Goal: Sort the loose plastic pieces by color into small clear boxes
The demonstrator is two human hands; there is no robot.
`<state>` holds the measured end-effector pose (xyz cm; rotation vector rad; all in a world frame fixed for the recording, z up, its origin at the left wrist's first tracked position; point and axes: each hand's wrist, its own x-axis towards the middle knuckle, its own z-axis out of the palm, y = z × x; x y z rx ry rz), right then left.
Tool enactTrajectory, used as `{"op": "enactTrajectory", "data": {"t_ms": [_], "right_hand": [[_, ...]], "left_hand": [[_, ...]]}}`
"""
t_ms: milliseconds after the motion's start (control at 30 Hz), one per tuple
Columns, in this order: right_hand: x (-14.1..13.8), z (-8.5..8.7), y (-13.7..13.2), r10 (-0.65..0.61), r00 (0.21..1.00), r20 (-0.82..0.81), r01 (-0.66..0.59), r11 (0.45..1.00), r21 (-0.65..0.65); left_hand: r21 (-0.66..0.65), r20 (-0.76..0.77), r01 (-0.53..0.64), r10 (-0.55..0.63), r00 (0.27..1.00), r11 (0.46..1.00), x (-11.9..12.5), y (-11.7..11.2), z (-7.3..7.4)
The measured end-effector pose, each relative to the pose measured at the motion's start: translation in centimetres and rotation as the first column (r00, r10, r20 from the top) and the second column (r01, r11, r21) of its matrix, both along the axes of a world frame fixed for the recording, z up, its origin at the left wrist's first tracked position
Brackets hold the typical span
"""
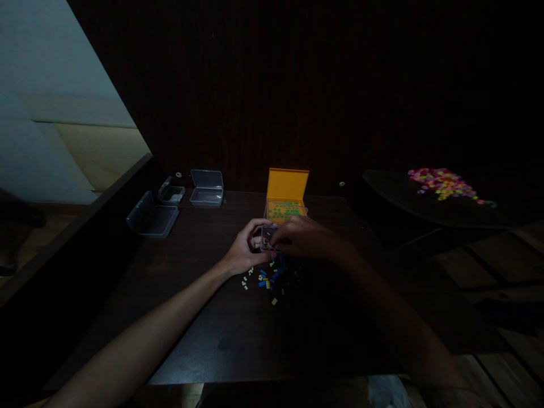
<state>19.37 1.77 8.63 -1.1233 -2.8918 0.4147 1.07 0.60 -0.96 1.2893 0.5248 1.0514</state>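
Left hand [245, 250] and right hand [304, 238] pinch one small clear case [267, 236] between them — blue pieces [274, 277] lie just nearer the person (orange box [287, 195] beyond).

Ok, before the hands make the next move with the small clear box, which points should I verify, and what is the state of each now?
1. Both hands are on the small clear box: ok, the left hand and the right hand grip it from both sides.
2. Lid of that box is open or shut: cannot tell, fingers and darkness hide it.
3. Loose pieces lie well inside the table edge: ok.
4. Yellow box stands open with green pieces inside: ok.
5. Clear boxes at the left are open: ok.
6. Enough light to see small pieces: not ok, the scene is very dim.
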Motion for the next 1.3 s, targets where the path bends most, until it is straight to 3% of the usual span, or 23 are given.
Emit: {"op": "enactTrajectory", "data": {"t_ms": [200, 800, 1000, 1300], "right_hand": [[0.3, 0.3, 0.2, 0.013, 1.000, -0.028, -0.014, 1.000, -0.025], [0.1, 0.5, 0.0, -0.006, 0.999, 0.031, 0.007, 1.000, -0.024], [0.6, 0.9, 0.0, 0.008, 0.997, -0.083, -0.011, 0.999, -0.035], [2.3, 2.7, -0.3, -0.064, 0.964, -0.259, 0.078, 0.996, 0.043]], "left_hand": [[0.050, -0.020, -0.011, 0.012, 1.000, 0.999, -0.1, 0.0, -0.1], [0.021, -0.019, -0.004, 0.005, 1.000, 1.000, -0.2, 0.1, -0.1], [0.007, -0.028, -0.019, 0.019, 0.999, 1.000, -0.1, 0.0, -0.1], [-0.015, -0.057, -0.176, 0.175, 0.983, 0.984, 0.2, -0.1, 0.2]]}}
